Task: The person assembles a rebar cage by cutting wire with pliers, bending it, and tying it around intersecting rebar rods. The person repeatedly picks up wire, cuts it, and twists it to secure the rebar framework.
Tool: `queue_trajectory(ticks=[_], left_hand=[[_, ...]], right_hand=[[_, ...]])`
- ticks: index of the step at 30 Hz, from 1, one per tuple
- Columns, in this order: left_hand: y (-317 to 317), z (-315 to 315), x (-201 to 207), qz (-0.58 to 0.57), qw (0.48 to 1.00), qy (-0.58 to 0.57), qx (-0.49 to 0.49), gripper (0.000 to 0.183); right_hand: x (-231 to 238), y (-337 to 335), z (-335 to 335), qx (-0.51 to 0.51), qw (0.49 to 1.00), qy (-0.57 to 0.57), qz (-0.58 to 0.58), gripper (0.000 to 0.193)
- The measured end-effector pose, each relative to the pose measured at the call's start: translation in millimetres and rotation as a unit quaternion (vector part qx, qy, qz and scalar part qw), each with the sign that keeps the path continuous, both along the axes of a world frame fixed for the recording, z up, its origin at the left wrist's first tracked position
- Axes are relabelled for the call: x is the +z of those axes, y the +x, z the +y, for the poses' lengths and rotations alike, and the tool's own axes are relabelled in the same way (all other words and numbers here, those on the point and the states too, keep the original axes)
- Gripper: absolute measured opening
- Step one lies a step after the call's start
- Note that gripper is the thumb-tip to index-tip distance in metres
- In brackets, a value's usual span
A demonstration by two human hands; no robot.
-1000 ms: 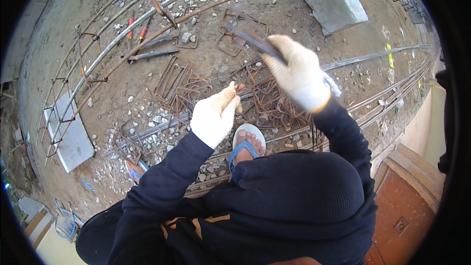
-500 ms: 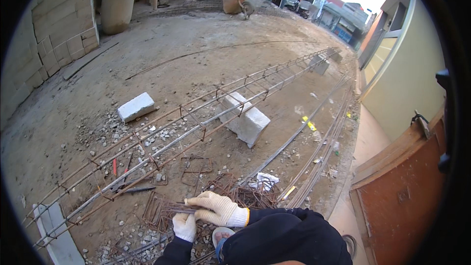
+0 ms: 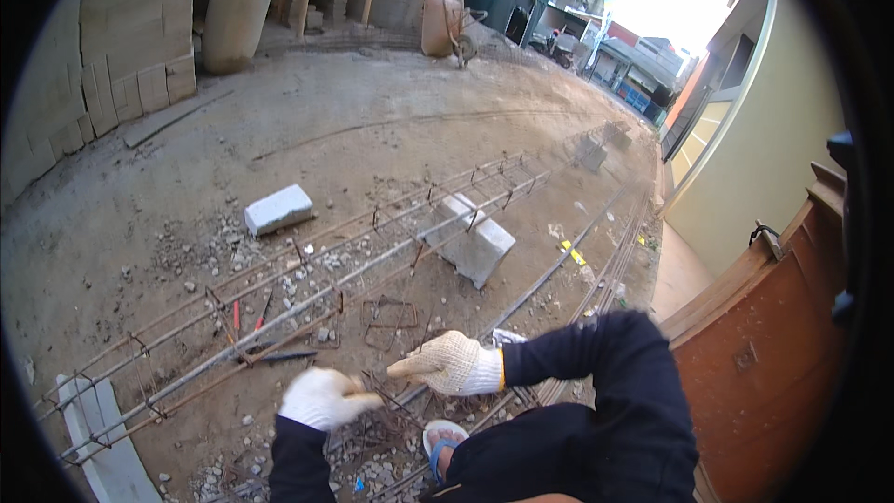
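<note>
Now your left hand (image 3: 321, 398) is blurred, so I cannot tell its grip; your right hand (image 3: 450, 362) hovers with loose, empty fingers over the pile of bent stirrups (image 3: 391, 410). Farther, the long rebar cage (image 3: 372, 251) on blocks already carries stirrups; many remain loose.

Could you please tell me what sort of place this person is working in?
It looks like an outdoor building site. A long rebar cage lies across bare dirt, propped on concrete blocks, with loose steel stirrups near the gloved left hand and right hand. A block wall stands behind.
</note>
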State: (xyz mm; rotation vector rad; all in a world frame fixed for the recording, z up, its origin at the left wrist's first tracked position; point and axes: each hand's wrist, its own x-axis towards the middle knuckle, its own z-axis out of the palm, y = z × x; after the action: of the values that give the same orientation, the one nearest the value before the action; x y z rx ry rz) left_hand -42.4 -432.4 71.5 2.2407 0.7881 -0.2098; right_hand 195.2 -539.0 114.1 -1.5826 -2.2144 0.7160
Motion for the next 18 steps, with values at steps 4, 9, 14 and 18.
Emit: queue_trajectory(ticks=[4,9,14,18], left_hand=[[3,-6,-2,-0.353,0.93,-0.088,-0.06,0.041],[8,-17,-43,-0.219,0.879,-0.422,0.043,0.022],[5,-30,-45,-0.217,0.86,-0.444,0.126,0.025],[9,-50,-28,-0.199,0.936,-0.218,0.193,0.024]], right_hand=[[23,-20,22,0.154,0.988,0.0,0.021,0.025],[5,0,40,0.269,0.943,-0.073,0.183,0.031],[-81,87,57,0.048,0.973,-0.144,0.172,0.027],[-178,115,119,0.025,0.993,-0.019,-0.116,0.025]])
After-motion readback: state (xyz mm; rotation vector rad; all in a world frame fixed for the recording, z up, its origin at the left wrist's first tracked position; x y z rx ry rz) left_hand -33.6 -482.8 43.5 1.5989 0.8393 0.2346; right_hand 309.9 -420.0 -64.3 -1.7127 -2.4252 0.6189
